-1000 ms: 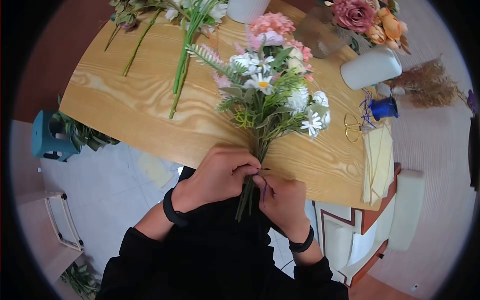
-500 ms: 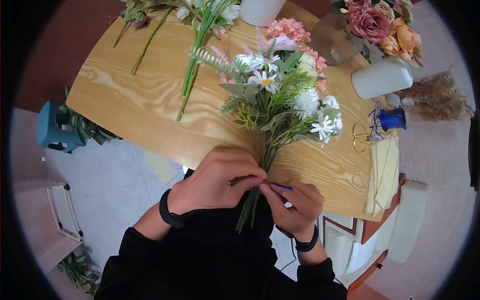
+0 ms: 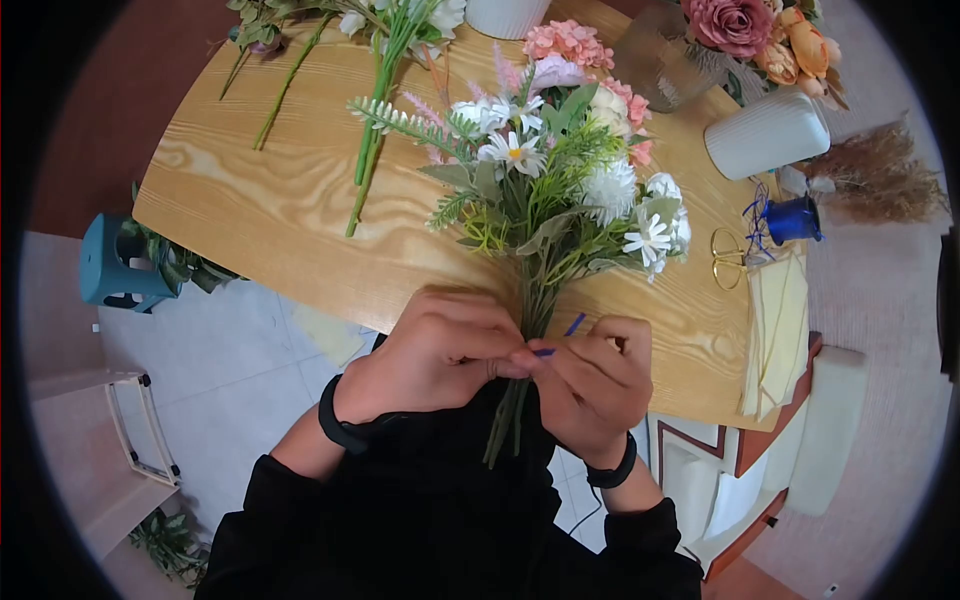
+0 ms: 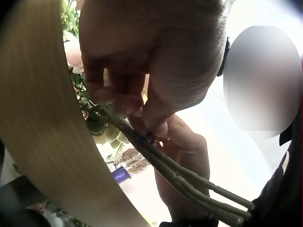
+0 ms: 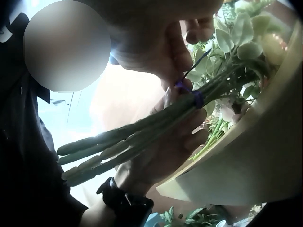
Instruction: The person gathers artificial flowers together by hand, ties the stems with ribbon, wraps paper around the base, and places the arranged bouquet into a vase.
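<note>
A bouquet [image 3: 540, 250] of artificial flowers, with white daisies, pale blooms and ferny greens, lies with its heads over the table and its stems [image 3: 507, 420] toward the person. Around those stems runs a thin blue tie [image 5: 198, 99], seen best in the right wrist view. My left hand [image 3: 445, 345] is at the left of the stems, its thumb and forefinger pinching the tie. From the other side my right hand [image 3: 600, 385] pinches the tie too, and a loose end sticks up past its fingers. Both hands meet at the front of the stems.
On the wooden table [image 3: 260, 220] lie loose green stems [image 3: 370, 150], gold scissors [image 3: 728, 258], a blue spool [image 3: 793, 218] and cream sheets [image 3: 775, 335]. A white ribbed vase [image 3: 768, 135] lies on its side near dried grass [image 3: 870, 180]. A glass vase [image 3: 665, 70] stands behind the bouquet.
The right hand has moved right and turned, and the tie's loose end now points up beside its fingers. The left hand stays at the stems, pinching.
</note>
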### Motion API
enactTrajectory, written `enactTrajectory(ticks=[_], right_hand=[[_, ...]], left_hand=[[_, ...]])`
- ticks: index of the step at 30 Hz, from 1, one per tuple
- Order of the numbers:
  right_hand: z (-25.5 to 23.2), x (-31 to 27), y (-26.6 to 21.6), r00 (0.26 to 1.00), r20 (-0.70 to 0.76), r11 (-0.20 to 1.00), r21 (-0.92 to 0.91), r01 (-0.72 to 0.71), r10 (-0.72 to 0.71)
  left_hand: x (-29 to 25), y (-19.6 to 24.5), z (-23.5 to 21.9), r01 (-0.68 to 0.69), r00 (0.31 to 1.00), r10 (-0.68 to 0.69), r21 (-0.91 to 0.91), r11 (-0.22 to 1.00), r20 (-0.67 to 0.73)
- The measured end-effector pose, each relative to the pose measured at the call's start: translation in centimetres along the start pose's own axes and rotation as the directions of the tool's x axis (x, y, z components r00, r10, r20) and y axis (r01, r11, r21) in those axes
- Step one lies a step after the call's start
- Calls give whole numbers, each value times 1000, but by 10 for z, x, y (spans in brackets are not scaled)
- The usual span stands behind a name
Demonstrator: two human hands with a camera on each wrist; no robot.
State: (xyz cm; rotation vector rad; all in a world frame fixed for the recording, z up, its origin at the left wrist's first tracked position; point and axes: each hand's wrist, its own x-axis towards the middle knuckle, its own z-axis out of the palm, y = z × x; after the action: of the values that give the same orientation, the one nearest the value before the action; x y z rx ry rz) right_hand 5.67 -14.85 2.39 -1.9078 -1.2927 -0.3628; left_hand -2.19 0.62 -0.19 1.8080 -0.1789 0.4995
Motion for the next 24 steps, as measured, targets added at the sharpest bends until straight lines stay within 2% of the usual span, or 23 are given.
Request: enactTrajectory(ticks=[4,6,7,8,9,10,12,14,15,17,20,24], right_hand=[[2,6,7,999,31,997,66,-30,28],[3,10,7,998,52,996,88,-28,23],[5,10,6,986,78,971,176,-160,148],[8,10,5,956,116,921,258,-292,270],[8,7,5,954,121,918,262,-296,274],[8,2,6,940,180,895,298,-333,289],[7,-6,7,924,238,868,333,-367,300],[6,-12,8,896,247,812,383,-440,369],[7,-11,8,897,246,812,385,-438,367],[7,-11,8,946,155,902,290,-320,286],[10,-14,9,933,181,891,287,-352,310],[18,-19,7,932,136,888,285,-362,336]], left_hand=[[0,3,0,93,995,-94,-15,996,-30],[-2,3,0,147,988,-144,45,988,-59],[-3,4,1,152,987,-149,48,987,-63],[-5,5,2,214,975,-211,41,976,-64],[-7,5,3,277,960,-274,33,960,-63],[-8,4,4,282,958,-280,33,959,-62],[-9,0,5,191,979,-185,70,979,-80],[-11,-1,6,211,975,-204,71,975,-91],[-11,-1,7,230,970,-223,69,971,-100],[-12,0,9,241,963,-234,35,970,-131],[-12,0,10,259,956,-252,28,965,-152],[-11,2,9,252,957,-239,60,966,-165]])
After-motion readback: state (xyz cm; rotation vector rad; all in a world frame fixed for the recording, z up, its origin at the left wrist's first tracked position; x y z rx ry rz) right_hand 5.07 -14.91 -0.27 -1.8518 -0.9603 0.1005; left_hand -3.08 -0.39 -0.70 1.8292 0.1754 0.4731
